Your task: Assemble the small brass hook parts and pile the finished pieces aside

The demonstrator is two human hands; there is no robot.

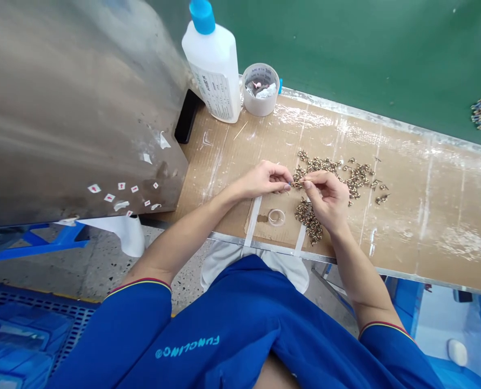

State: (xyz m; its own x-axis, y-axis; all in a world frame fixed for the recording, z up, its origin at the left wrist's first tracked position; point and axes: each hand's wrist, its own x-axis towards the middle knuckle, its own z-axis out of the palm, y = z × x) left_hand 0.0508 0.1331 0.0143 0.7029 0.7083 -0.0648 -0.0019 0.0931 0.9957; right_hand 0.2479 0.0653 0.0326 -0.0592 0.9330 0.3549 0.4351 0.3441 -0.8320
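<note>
My left hand (265,179) pinches a small metal part (291,183), which looks brass-coloured with a bluish bit; its exact kind is too small to tell. My right hand (328,197) is closed on a thin pale stick (300,181), like a toothpick, whose tip meets the part between the two hands. Under and around my right hand lies a loose pile of small brass-coloured parts (360,177). A second heap of such parts (310,221) sits nearer the table's front edge. Left of that heap stands a small clear round cup (276,217).
A white bottle with a blue cap (218,70) and a tape roll (260,102) holding scraps stand at the back. Nearby lie another thin stick (241,131) and a black phone-like object (188,116). A metal panel (62,108) borders the cardboard-covered table (411,200) on the left.
</note>
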